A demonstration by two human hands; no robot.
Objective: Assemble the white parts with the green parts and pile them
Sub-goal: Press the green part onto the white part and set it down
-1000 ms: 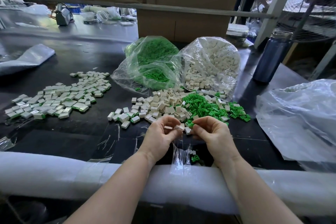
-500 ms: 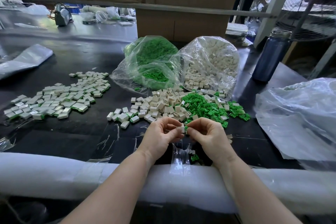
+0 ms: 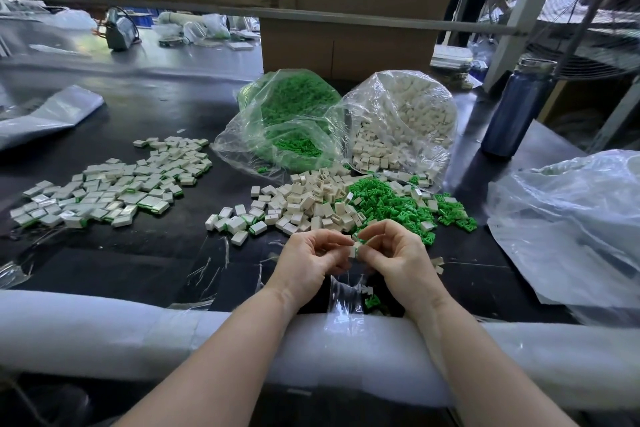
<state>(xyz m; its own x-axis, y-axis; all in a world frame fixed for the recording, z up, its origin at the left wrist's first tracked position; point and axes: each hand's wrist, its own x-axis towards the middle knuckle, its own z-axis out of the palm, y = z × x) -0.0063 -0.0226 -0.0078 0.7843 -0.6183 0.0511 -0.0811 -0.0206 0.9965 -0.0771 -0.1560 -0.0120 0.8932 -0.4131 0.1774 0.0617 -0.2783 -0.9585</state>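
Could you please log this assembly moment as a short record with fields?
left hand: left hand pinches the white part
right hand: right hand pinches the same part, a green part at its top
loose white parts: heap behind the hands
loose green parts: heap right of the white one
finished pile: assembled pieces at far left
supply: bag of green parts, bag of white parts
bystander item: blue bottle
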